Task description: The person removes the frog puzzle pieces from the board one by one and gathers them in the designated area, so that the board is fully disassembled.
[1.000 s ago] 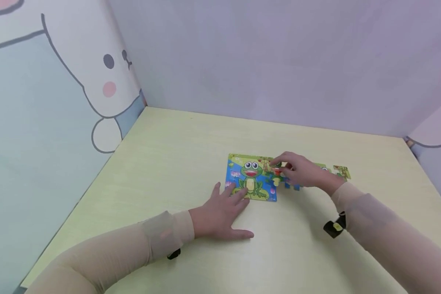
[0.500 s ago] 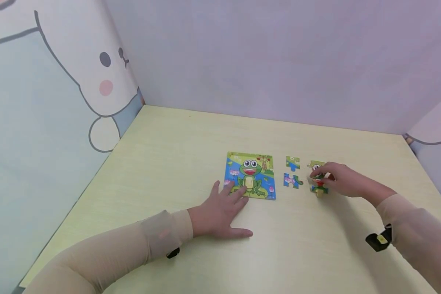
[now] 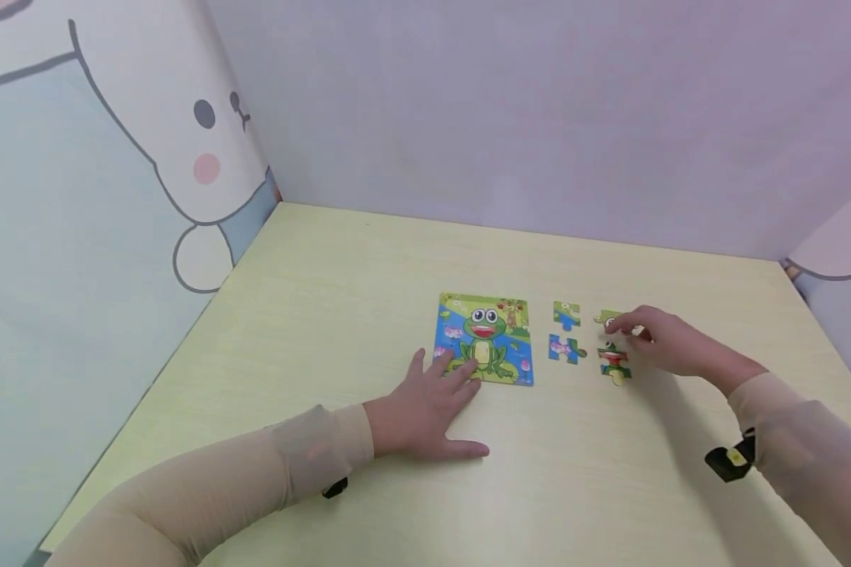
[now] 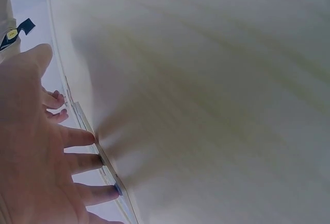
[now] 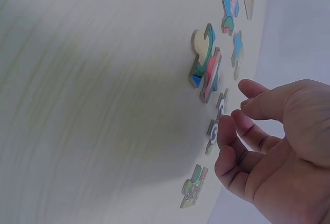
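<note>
My left hand (image 3: 425, 413) lies with its fingers spread, fingertips on the lower left of a square frog picture board (image 3: 514, 342); the left wrist view shows the fingertips on its edge. My right hand (image 3: 670, 342) hovers over loose jigsaw pieces at the right, fingers loosely bent. In the right wrist view nothing shows between its thumb and fingers. Just below them is a jigsaw piece with an eye (image 5: 213, 131), partly covered by the hand in the head view. Toward me, a red-mouth piece (image 5: 211, 74) sits close against a cream, green and blue piece (image 5: 202, 54).
Two more pieces stand between board and right hand: a green and blue one (image 3: 566, 313) and a pink-flower one (image 3: 563, 349). Another green piece (image 5: 195, 187) lies beyond the right hand. Walls (image 3: 503, 118) bound the pale table (image 3: 340, 299) at the back and left.
My right hand has moved right from beside the board with the red-mouth piece, set it down among the loose pieces and let go. The left hand has stayed in place.
</note>
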Motion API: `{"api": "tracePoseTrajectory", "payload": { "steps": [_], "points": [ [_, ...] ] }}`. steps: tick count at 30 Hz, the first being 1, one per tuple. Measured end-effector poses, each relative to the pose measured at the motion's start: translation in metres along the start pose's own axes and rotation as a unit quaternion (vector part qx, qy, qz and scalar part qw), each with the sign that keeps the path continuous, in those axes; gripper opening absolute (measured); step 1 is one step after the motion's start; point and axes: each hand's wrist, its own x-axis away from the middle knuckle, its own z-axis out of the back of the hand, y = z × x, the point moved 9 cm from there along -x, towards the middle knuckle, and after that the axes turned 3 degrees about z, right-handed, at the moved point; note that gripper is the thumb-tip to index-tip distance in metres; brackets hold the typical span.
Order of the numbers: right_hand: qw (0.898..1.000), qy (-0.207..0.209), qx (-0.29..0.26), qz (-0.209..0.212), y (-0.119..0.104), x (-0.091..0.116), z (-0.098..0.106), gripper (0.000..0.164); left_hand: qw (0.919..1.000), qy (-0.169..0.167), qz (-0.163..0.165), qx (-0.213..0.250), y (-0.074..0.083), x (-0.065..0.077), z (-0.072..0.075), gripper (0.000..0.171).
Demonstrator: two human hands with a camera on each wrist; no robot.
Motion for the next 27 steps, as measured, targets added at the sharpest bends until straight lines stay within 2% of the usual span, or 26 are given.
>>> {"api": "tracePoseTrajectory", "payload": {
  "steps": [4, 8, 13, 19, 27],
  "points": [
    [1.000, 0.013, 0.002, 0.006, -0.006, -0.002, 0.005, 0.029, 1.0000, -0.003, 0.003, -0.003, 0.000, 0.000, 0.000, 0.094],
    [1.000, 0.019, -0.004, 0.009, -0.016, -0.008, 0.001, 0.029, 0.9999, -0.007, 0.006, -0.004, 0.000, 0.000, 0.000, 0.095],
    [1.000, 0.015, -0.026, 0.008, -0.035, -0.021, -0.010, 0.034, 1.0000, -0.003, 0.005, -0.005, 0.001, 0.000, 0.000, 0.095],
    [0.998, 0.015, -0.053, 0.036, -0.069, -0.040, -0.028, 0.039, 0.9999, 0.005, 0.000, -0.011, 0.002, -0.001, 0.000, 0.094],
    [0.998, 0.023, -0.040, 0.049, -0.095, -0.059, -0.049, 0.038, 0.9999, 0.002, 0.000, -0.010, 0.004, -0.003, 0.000, 0.095]
  ]
}}
